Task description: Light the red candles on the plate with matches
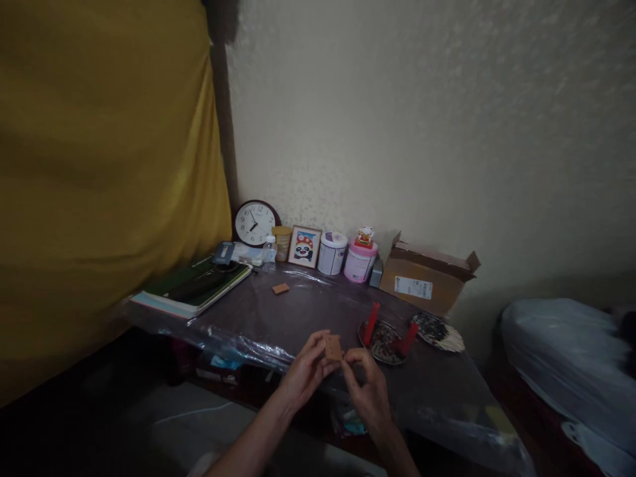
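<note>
My left hand grips a small flat brown rectangular piece in front of the table's near edge, thumb and fingers closed about its left side. Small dark marks run along its upper part; its exact kind I cannot make out. My right hand pinches at the lower right corner of the same piece with thumb and forefinger. Another thin brown piece of similar colour lies flat on the table, farther back and to the left. Just beyond my right hand is a plate bearing two red upright objects.
The dark table has a clear plastic cover. Along the back stand a wall clock, a framed panda picture, a white tin, a pink tin and a cardboard box. A second plate and a large book lie nearer.
</note>
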Action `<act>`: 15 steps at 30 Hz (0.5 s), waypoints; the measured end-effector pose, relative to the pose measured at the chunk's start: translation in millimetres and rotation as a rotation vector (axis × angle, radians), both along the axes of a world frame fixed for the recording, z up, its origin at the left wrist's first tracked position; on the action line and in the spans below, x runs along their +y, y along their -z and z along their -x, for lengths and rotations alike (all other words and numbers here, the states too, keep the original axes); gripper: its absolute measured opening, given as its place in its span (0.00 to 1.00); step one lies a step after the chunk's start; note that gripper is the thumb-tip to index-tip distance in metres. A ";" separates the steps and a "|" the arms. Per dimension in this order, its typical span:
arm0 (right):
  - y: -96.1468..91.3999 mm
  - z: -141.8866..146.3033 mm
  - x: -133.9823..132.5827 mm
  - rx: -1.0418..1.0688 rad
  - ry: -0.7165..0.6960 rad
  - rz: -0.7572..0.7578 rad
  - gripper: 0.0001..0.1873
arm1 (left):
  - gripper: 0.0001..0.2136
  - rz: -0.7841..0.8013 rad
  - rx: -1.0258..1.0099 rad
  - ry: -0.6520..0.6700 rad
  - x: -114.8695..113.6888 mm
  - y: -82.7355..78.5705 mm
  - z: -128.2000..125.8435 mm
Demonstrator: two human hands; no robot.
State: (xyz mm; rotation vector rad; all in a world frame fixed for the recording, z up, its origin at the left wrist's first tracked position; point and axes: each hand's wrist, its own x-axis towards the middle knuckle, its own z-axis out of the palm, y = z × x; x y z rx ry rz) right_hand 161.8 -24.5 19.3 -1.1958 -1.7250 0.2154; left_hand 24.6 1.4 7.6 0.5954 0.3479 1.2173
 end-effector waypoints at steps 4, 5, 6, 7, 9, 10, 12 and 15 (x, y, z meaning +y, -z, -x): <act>3.5 -1.4 1.8 0.008 0.027 0.005 0.03 | 0.11 -0.009 0.056 -0.052 -0.6 -1.4 -2.9; 4.3 -1.8 2.2 0.009 0.034 0.009 0.03 | 0.10 -0.012 0.067 -0.060 -0.4 -0.8 -3.3; 5.0 -2.1 2.5 0.009 0.038 0.013 0.04 | 0.10 -0.015 0.079 -0.070 -0.2 0.0 -3.7; 5.5 -2.3 2.8 0.007 0.037 0.018 0.04 | 0.11 -0.020 0.091 -0.083 0.1 1.1 -4.1; 5.5 -2.5 3.2 0.007 0.035 0.026 0.04 | 0.12 -0.028 0.118 -0.118 0.9 3.5 -4.9; 5.3 -2.4 3.4 0.008 0.036 0.027 0.04 | 0.13 -0.028 0.136 -0.138 1.4 4.6 -5.3; 4.5 -2.4 3.7 0.012 0.041 0.030 0.04 | 0.15 -0.027 0.180 -0.173 2.3 6.3 -6.1; 3.9 -3.2 4.5 0.012 0.049 0.032 0.04 | 0.14 -0.049 0.229 -0.204 3.3 7.5 -6.5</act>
